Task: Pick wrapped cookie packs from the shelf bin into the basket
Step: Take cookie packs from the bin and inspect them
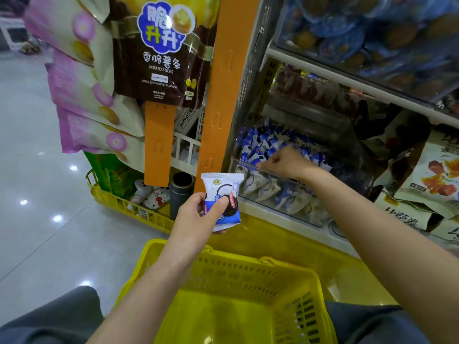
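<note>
Glossy grey shop floor (37, 170) ran beside a snack shelf (323, 78). Below, the yellow basket (223, 264) looked empty, so the picking seemed barely begun. The clear bin (285, 209) held many cookie packs (258, 145). The right hand (285, 161) reached among them, its grasp unclear. The left hand (196, 217) pinched one cookie pack (221, 192) above the basket.

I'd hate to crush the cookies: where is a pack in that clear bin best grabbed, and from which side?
Probably from above, through the open top of the clear bin, since its front wall stands in the way. Pinch a top pack by its flat crimped end, which sticks up from the heap, sparing the round cookie. The right hand reaches in that way.
</note>
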{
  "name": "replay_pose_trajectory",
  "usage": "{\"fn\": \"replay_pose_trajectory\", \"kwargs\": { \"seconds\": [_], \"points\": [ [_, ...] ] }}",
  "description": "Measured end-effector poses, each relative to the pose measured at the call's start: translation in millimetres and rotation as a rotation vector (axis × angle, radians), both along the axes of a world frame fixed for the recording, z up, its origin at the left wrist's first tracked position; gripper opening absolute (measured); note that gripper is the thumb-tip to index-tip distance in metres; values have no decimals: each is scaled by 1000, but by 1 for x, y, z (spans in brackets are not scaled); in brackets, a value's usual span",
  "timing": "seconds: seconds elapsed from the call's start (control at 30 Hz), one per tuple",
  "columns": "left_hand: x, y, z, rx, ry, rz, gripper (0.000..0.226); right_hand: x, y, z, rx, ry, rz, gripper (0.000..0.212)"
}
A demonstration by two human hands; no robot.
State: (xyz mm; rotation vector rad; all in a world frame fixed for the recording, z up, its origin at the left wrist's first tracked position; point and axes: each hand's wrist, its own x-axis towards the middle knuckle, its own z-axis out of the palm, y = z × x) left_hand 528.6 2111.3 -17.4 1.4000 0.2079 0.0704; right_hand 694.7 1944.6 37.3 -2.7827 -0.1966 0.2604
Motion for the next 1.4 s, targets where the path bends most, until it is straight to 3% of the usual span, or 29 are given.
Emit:
{"fn": "replay_pose_trajectory", "kwargs": {
  "seconds": [0.17, 0.23, 0.3, 0.5, 0.57, 0.63, 0.7, 0.8, 0.87, 0.97, 1.03, 1.1, 1.17, 1.4],
  "points": [
    [-8, -3, 1, -23, 20, -12, 6, 1, 10, 0, -48, 32, -8, 30],
    [-10, -3, 1, -40, 49, 9, 4, -1, 11, 3, 39, 35, -23, 23],
    [-10, -3, 0, -51, 83, 25, 17, -6, 10, 7, 219, 7, -84, 17],
    [-10, -3, 0, -156, 189, 26, 28, -44, -1, 33, 553, -430, -136, 10],
    [-11, -7, 3, -265, 203, 7, 28, -67, -2, 40, 753, -341, -97, 10],
    [-12, -10, 6, -361, 162, -41, 31, -94, -1, 39, 881, -76, -59, 13],
    [-14, -13, 7, -381, 92, -131, 37, -120, 0, 29, 867, 158, -8, 14],
    [-18, -16, 6, -343, 63, -282, 50, -149, 1, 8, 841, 336, 57, 9],
    [-22, -18, 3, -285, 54, -311, 48, -158, 1, -3, 854, 343, 69, 6],
    [-27, -18, 1, -197, 43, -310, 34, -155, -1, -10, 757, 87, 39, 7],
    [-29, -17, 2, -142, 34, -372, 30, -147, -6, -7, 693, -5, 11, 24],
    [-30, -16, 5, -67, 33, -442, 27, -141, -10, -3, 620, 97, 75, 31],
    [-32, -16, 7, -15, 45, -465, 26, -139, -11, 1, 557, 229, 155, 23],
    [-29, -6, 11, -47, 93, -294, 24, -140, -19, 3, 933, 265, -19, 15]
  ]
}}
